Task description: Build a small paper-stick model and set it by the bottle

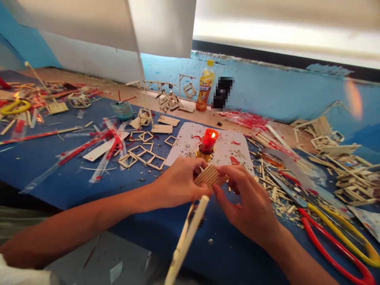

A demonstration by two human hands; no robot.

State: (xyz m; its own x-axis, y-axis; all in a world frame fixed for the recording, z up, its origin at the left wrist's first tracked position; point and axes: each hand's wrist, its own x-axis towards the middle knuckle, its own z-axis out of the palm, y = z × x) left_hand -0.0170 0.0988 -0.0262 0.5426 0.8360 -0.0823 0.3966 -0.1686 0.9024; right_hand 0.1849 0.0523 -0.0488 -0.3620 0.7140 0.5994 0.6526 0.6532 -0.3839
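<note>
My left hand (178, 184) and my right hand (247, 202) meet over the blue table (59, 174), both pinching a small flat panel of glued wooden sticks (210, 177). The left fingers grip its left end, the right fingers its right end and underside. A pale wooden stick (187, 237) juts up from below, just under the left hand; what holds it is hidden. Right behind the panel a red candle (208, 141) burns in a brass holder on a white sheet (228, 148).
Red and yellow handled shears (338, 241) lie at the right among stick offcuts. Stick frames (142, 152) and red-striped straws (97, 144) cover the left. A yellow drink bottle (205, 86) stands at the back by the blue wall. Stick models (350, 166) pile up at right.
</note>
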